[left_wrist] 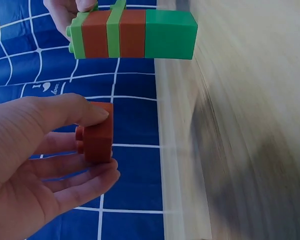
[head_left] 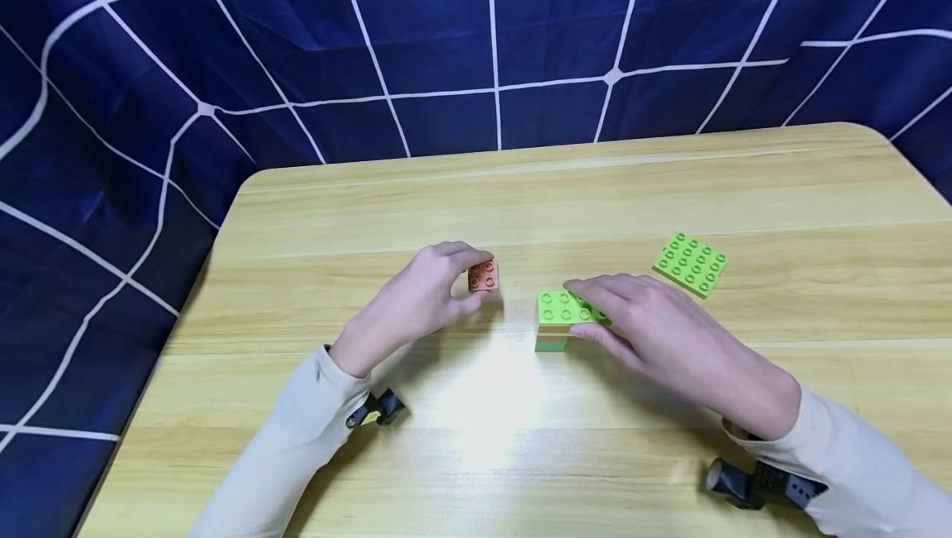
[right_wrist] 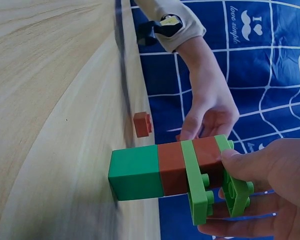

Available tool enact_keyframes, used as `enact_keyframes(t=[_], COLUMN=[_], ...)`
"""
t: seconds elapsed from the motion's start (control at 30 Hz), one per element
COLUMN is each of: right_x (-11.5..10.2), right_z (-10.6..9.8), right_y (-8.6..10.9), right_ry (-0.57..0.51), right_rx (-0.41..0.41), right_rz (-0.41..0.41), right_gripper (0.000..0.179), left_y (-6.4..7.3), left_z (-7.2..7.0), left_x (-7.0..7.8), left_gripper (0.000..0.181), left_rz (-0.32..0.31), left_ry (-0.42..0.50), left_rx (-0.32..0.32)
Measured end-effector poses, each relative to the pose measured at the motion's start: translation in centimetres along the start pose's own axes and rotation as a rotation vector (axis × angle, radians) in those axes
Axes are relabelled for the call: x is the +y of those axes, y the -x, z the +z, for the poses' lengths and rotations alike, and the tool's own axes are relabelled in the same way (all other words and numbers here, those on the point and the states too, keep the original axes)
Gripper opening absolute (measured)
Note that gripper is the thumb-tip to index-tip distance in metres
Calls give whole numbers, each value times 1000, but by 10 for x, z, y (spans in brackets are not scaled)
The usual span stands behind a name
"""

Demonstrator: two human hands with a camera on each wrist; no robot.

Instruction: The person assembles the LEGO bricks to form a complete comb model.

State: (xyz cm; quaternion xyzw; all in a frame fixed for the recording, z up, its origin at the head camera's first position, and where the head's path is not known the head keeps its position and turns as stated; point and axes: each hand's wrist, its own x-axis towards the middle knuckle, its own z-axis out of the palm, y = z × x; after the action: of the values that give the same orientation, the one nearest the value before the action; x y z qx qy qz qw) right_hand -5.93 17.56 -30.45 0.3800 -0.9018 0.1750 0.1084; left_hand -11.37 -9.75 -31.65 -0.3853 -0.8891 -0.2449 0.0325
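Observation:
My left hand (head_left: 420,302) pinches a small reddish-brown toy brick (left_wrist: 99,132) between thumb and fingers, raised above the table with its studs up. To the right, my right hand (head_left: 654,335) holds the upper part of an upright brick stack between thumb and fingers. From the bottom, this stack has a dark green brick (right_wrist: 135,172), a reddish-brown brick (right_wrist: 172,169), a light green plate (right_wrist: 192,177), another reddish-brown brick (right_wrist: 208,155) and a light green plate (head_left: 554,307) on top. Both plates jut out past the bricks on one side.
A loose light green square plate (head_left: 690,264) lies on the wooden table (head_left: 416,207), behind and right of the stack. Another reddish-brown brick (right_wrist: 141,124) stands on the table in the right wrist view. A dark blue cloth (head_left: 446,34) with white lines hangs behind the table.

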Motion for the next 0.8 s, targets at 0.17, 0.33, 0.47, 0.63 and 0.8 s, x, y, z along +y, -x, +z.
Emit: enact_keyframes(t=[0.17, 0.33, 0.47, 0.63, 0.8], right_x=[-1, -1, -1, -2, -3], right_z=[0, 0, 0, 1, 1], right_y=[0, 0, 0, 1, 1], right_ry=[-2, -1, 4, 14, 15], right_rx=[-14, -22, -9, -5, -12], right_rz=[13, 18, 6, 2, 8], right_gripper=[45, 45, 45, 45, 46], left_y=[3, 4, 3, 4, 4], left_z=[-2, -3, -2, -2, -2], left_x=[2, 4, 7, 11, 15], left_gripper=[39, 40, 38, 37, 36], left_rz=[-6, 6, 10, 24, 74], left_ry=[0, 10, 27, 32, 23], left_rx=[-3, 14, 37, 50, 78])
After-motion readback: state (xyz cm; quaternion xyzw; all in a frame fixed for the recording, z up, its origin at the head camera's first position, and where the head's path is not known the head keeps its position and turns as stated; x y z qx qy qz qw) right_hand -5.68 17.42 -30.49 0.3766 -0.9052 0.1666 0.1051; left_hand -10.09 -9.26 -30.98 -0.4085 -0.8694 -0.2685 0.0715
